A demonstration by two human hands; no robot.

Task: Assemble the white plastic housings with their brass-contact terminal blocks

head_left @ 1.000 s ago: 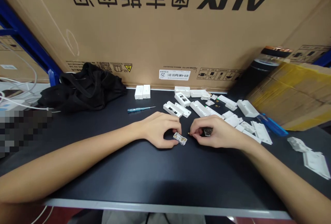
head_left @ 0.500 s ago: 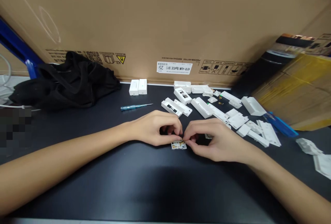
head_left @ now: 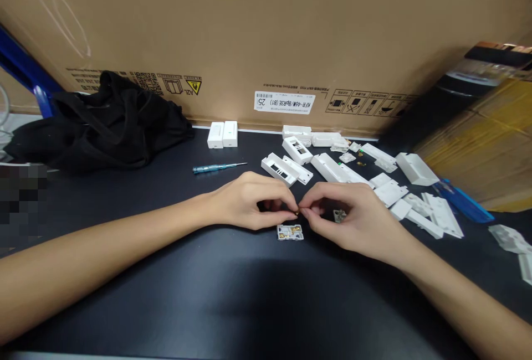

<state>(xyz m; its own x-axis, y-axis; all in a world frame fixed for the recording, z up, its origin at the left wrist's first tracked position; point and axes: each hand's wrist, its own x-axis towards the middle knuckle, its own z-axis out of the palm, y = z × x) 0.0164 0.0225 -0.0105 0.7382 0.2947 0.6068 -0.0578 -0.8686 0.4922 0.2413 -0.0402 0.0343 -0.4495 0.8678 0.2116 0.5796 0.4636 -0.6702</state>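
Thumb and forefinger of my left hand [head_left: 260,202] are pinched on a tiny brass-coloured metal piece [head_left: 296,212]. My right hand [head_left: 347,213] is pinched too, its fingertips meeting the same piece from the right; fingers hide most of it. Just below the fingertips, a small white plastic base [head_left: 290,232] with brass contacts inside lies flat on the black table, apart from both hands. Another small pale part [head_left: 339,215] with metal in it shows through the gap between my right thumb and fingers.
White plastic housings [head_left: 328,168] lie scattered behind and right of my hands. A blue screwdriver [head_left: 218,168], two small white boxes [head_left: 223,134] and a black cloth bag [head_left: 112,127] are at left. A large cardboard box [head_left: 233,33] walls off the back; a blue-handled tool [head_left: 465,201] lies right.
Both hands have lifted slightly off the white base, carrying the brass piece between their fingertips. The base is now uncovered on the table. The camera view has shifted a little.
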